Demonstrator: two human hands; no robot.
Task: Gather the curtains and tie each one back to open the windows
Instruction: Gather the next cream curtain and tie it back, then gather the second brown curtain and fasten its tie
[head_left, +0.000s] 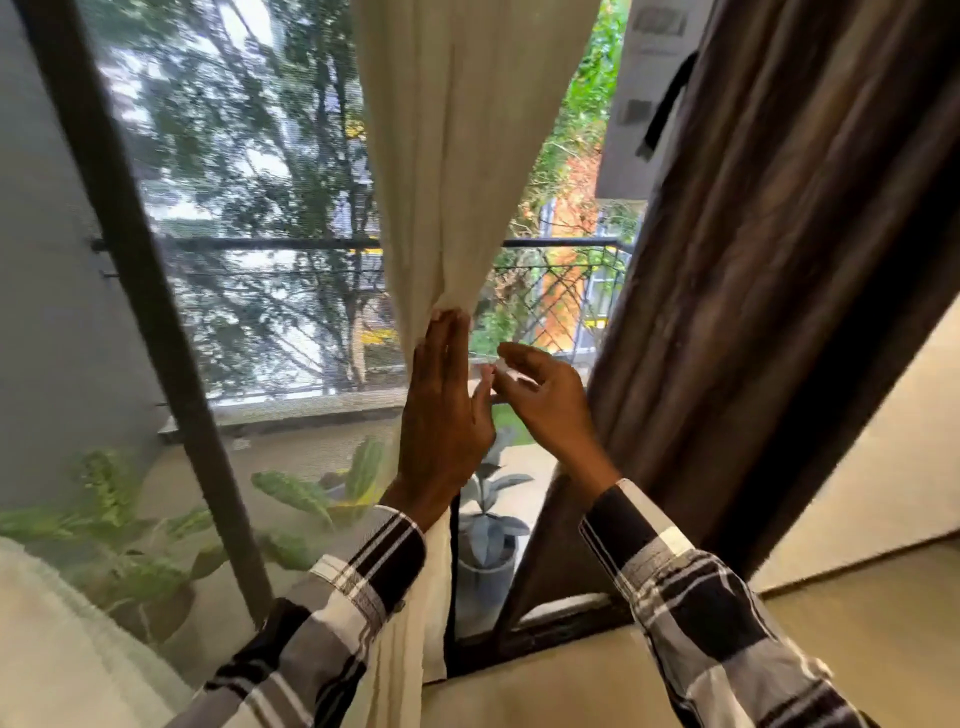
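Observation:
A cream curtain (457, 156) hangs in the middle of the window, bunched into a narrow neck at about mid-height. My left hand (444, 410) lies flat against that neck from the near side, fingers straight and pointing up. My right hand (545, 400) hovers just right of it, fingers curled and apart, apparently touching no cloth. A dark brown curtain (753, 312) hangs gathered along the right side, with a black tie strap (667, 104) dangling near its top. Both arms wear plaid sleeves.
A dark window frame post (156, 338) slants down the left side, with mesh screen behind it. Outside are a balcony railing (561, 242), potted plants (485, 525) and trees. A pale wall (883, 467) lies to the right and a sill (571, 691) below.

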